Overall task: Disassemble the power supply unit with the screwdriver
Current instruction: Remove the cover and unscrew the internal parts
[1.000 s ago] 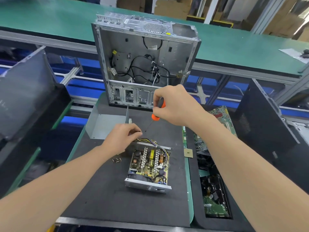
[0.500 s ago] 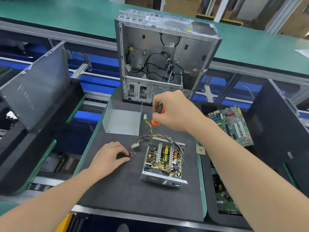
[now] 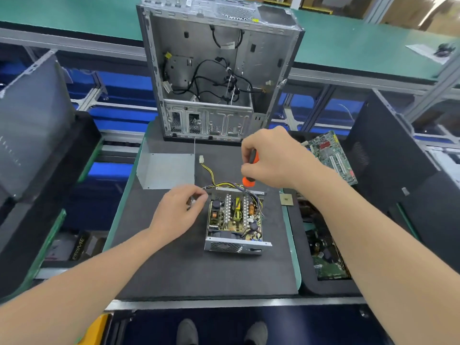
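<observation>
The power supply unit (image 3: 236, 220) lies open on the dark mat (image 3: 199, 270), its circuit board, coils and coloured wires exposed. Its grey metal cover (image 3: 165, 170) rests at the mat's far left. My right hand (image 3: 273, 158) grips an orange-and-black screwdriver (image 3: 249, 170), held upright with the tip at the unit's far edge. My left hand (image 3: 178, 212) sits just left of the unit, fingers pinched around a small white cable connector. A yellow-black cable with a white plug (image 3: 201, 159) trails away from the unit.
An empty computer case (image 3: 216, 78) stands upright at the mat's far end. A motherboard (image 3: 331, 155) leans at the right above a bin of boards (image 3: 326, 252). Dark case panels (image 3: 32, 125) stand left and right. A small chip (image 3: 285, 199) lies right of the unit.
My left hand moved from the loose screws on the mat up to the unit's left side and pinched a connector. My right hand brought the screwdriver closer to the unit's far edge.
</observation>
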Demonstrator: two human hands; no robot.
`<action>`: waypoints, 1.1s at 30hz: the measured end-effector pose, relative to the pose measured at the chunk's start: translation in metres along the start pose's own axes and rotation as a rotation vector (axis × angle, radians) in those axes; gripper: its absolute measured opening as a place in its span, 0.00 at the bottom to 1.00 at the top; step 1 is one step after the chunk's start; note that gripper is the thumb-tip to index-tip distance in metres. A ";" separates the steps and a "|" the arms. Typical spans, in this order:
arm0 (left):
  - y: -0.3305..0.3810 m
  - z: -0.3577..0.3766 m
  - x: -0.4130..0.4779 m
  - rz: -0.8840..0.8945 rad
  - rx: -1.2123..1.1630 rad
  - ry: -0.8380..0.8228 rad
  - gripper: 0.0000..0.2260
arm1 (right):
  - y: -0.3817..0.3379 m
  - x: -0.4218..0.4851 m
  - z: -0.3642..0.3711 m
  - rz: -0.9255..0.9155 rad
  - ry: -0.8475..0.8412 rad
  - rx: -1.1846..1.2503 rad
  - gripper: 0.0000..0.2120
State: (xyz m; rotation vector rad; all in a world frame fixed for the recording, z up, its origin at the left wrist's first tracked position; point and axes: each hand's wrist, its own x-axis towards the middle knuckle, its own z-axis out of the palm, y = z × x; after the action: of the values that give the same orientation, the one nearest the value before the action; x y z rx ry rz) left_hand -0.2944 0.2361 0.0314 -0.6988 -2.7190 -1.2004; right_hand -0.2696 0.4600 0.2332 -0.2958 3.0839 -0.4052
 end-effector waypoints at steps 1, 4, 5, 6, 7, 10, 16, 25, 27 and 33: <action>0.015 0.004 0.005 0.040 -0.043 -0.016 0.03 | 0.005 -0.005 -0.002 0.015 -0.011 -0.009 0.03; 0.057 0.018 0.017 0.125 -0.152 -0.096 0.04 | 0.024 -0.022 -0.006 0.053 -0.068 -0.030 0.04; 0.069 0.023 0.019 0.133 -0.170 -0.126 0.05 | 0.031 -0.027 -0.006 0.061 -0.082 -0.032 0.04; 0.080 0.029 0.021 0.136 -0.184 -0.158 0.06 | 0.038 -0.033 -0.005 0.066 -0.093 -0.033 0.05; 0.090 0.036 0.022 0.139 -0.195 -0.199 0.07 | 0.044 -0.039 -0.002 0.069 -0.102 -0.035 0.05; 0.111 0.053 0.022 0.149 -0.208 -0.374 0.10 | 0.061 -0.054 0.012 0.102 -0.142 -0.009 0.05; 0.118 0.076 0.016 0.117 -0.157 -0.535 0.11 | 0.081 -0.069 0.037 0.096 -0.180 0.092 0.01; 0.109 0.082 0.015 0.093 -0.205 -0.439 0.23 | 0.086 -0.073 0.046 0.043 -0.141 0.152 0.04; 0.110 0.082 0.015 0.158 -0.190 -0.423 0.20 | 0.086 -0.074 0.049 0.032 -0.145 0.155 0.04; 0.109 0.087 0.019 0.235 -0.131 -0.401 0.13 | 0.089 -0.075 0.055 0.031 -0.131 0.135 0.04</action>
State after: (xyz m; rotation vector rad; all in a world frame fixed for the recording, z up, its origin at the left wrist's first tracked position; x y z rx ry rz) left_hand -0.2546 0.3691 0.0504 -1.3672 -2.7617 -1.3071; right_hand -0.2106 0.5448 0.1567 -0.2602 2.9126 -0.5654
